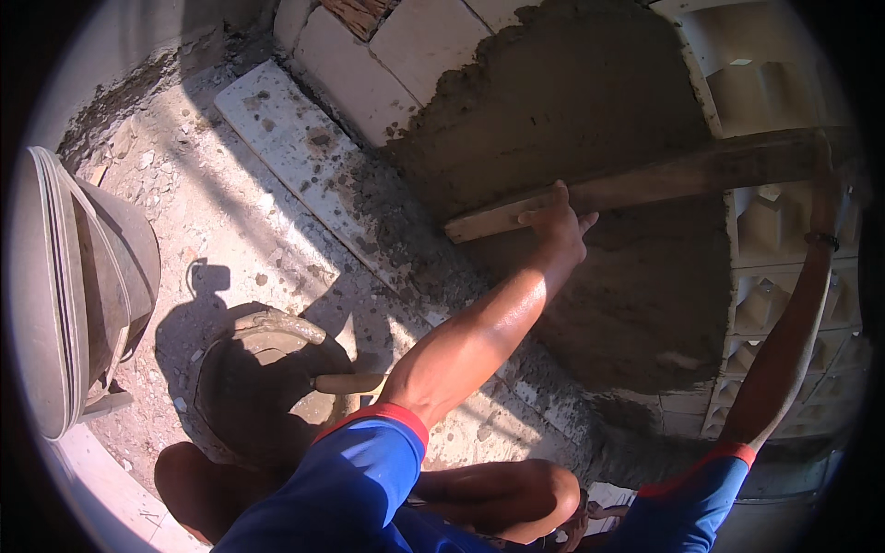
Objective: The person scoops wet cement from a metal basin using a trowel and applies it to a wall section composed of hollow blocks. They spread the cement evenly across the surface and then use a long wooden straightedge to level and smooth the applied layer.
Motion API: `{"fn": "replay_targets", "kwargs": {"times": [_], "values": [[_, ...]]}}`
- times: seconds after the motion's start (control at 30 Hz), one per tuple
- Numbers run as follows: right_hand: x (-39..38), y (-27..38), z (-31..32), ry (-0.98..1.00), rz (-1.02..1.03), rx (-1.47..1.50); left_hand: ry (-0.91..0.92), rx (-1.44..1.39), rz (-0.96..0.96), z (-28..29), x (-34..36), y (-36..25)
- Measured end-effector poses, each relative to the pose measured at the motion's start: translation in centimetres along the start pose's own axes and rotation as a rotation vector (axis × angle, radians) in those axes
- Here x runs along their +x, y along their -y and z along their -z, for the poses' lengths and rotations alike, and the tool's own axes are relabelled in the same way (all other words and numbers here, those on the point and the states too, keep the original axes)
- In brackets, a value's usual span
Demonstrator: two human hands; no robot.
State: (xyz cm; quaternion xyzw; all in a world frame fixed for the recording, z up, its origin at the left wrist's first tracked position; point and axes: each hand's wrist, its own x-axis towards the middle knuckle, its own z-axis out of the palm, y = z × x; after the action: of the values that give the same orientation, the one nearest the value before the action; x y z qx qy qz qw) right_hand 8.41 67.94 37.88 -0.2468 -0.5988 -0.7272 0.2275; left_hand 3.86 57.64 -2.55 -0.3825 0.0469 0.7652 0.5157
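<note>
Left hand (560, 227) is laid on wooden board (666, 182) over mortar patch (595, 88), fingers splayed; right hand (829, 189) is set at board's end right of patch, finger spread can't be made out; board's long axis is run across patch, tilted slightly up rightward.

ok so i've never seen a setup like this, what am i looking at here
No machine here: these are a person's own bare hands. The one picture comes from a wide fisheye camera on their head, looking down, so straight edges bend. The left hand and right hand are on a long wooden board, which lies against grey mortar; the right one's grip is too dim to make out. On the ground are a bucket and a round tub, with a tan-handled tool at the tub.
</note>
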Motion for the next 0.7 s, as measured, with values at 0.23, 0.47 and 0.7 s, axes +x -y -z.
{"fn": "replay_targets", "kwargs": {"times": [0.23, 0.47, 0.7], "values": [[-4.2, 3.9, 2.6, -0.049, -0.340, 0.718, 0.114, 0.041, -0.020, 4.9, 3.1, -0.9], [-4.7, 3.0, 2.4, 0.020, -0.323, 0.714, 0.084, 0.079, 0.084, 6.2, 5.5, -1.4], [-4.2, 1.5, 1.1, 0.368, -0.015, -0.250, 0.083, 0.056, 0.048, 6.9, 6.0, 0.2]]}}
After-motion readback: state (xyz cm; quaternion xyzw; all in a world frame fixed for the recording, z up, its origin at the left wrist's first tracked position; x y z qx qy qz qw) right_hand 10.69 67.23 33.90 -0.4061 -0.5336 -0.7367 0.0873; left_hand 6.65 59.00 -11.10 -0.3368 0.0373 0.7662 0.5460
